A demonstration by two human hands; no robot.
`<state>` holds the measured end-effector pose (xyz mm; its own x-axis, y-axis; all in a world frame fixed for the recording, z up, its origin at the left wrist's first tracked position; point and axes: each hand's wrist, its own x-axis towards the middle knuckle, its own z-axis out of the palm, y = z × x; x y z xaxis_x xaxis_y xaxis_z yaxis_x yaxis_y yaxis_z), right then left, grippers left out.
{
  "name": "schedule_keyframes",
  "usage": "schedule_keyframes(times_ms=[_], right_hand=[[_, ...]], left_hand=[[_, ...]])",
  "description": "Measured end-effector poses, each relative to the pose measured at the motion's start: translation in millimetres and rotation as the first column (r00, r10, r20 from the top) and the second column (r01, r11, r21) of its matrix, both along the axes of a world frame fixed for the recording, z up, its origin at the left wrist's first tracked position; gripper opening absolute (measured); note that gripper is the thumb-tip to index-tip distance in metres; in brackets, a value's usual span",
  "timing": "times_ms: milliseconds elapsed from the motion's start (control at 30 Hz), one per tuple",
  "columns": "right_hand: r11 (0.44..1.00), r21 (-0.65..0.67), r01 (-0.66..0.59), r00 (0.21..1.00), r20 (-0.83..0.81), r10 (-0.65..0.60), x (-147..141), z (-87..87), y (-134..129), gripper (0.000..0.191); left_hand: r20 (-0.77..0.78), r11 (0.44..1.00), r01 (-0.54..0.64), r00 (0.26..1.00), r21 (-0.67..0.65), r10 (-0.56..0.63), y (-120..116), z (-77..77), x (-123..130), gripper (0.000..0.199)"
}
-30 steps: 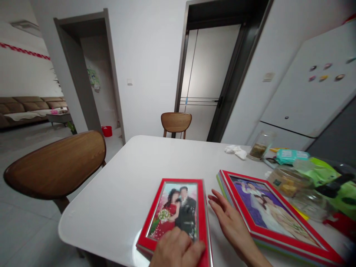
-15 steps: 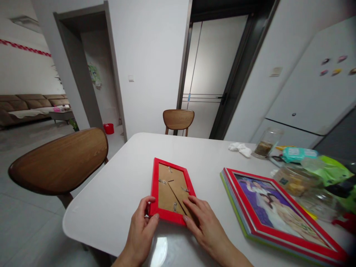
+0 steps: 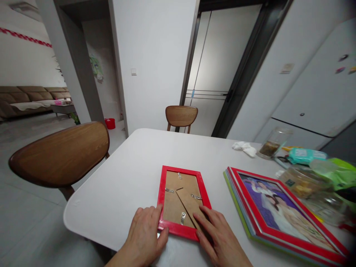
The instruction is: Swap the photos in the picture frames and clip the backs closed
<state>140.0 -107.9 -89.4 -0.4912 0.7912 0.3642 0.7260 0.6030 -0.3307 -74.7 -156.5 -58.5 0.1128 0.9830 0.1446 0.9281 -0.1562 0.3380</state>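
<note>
A small red picture frame (image 3: 185,233) lies back side up on the white table in front of me. Metal clips sit along each side of its brown backing board (image 3: 174,207), and a brown stand leg (image 3: 189,200) runs aslant across it. My left hand (image 3: 146,231) grips the lower left corner, its thumb at the bottom edge and fingers along the left side. At the lower right corner is my right hand (image 3: 219,235), closed round the edge with its thumb below and fingertips over the stand leg and backing.
To the right, a stack of larger frames (image 3: 258,222) has a red-framed photo (image 3: 283,207) on top. Behind it stand a glass jar (image 3: 272,146), crumpled tissue (image 3: 244,147), a teal wipes packet (image 3: 304,155) and clear containers (image 3: 303,181). Wooden chairs (image 3: 63,154) flank the table (image 3: 125,170).
The red frame has shifted slightly right and nearer in view and sits straighter. Both hands have moved with it; my left fingers now lie over its left edge.
</note>
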Motion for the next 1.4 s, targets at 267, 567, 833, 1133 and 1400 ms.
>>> schedule_keyframes(times_ms=[267, 567, 833, 1133, 1400], right_hand=[[0.995, -0.073, -0.071, 0.993, 0.085, 0.078, -12, 17.3, 12, 0.025], [0.937, -0.213, -0.278, 0.955, 0.05, 0.294, -40, 33.4, 34, 0.013], [0.945, -0.271, -0.185, 0.982, -0.095, 0.165, -55, 37.3, 41, 0.023], [0.994, -0.097, 0.057, 0.992, 0.118, -0.046, -99, 24.1, 69, 0.02], [0.983, -0.071, 0.168, 0.98, 0.124, -0.159, -93, 19.7, 83, 0.023]], left_hand=[[0.09, 0.995, 0.049, 0.994, 0.084, -0.057, 5, 2.1, -2, 0.042], [0.174, 0.965, 0.248, 0.95, 0.085, -0.26, 15, -20.6, -4, 0.039], [0.243, 0.972, 0.221, 0.942, 0.076, -0.233, 15, -18.1, -2, 0.016], [0.28, 0.977, 0.192, 0.937, 0.096, -0.212, 13, -20.2, -1, 0.021], [0.278, 0.971, 0.196, 0.933, 0.137, -0.228, 15, -24.3, -1, 0.022]])
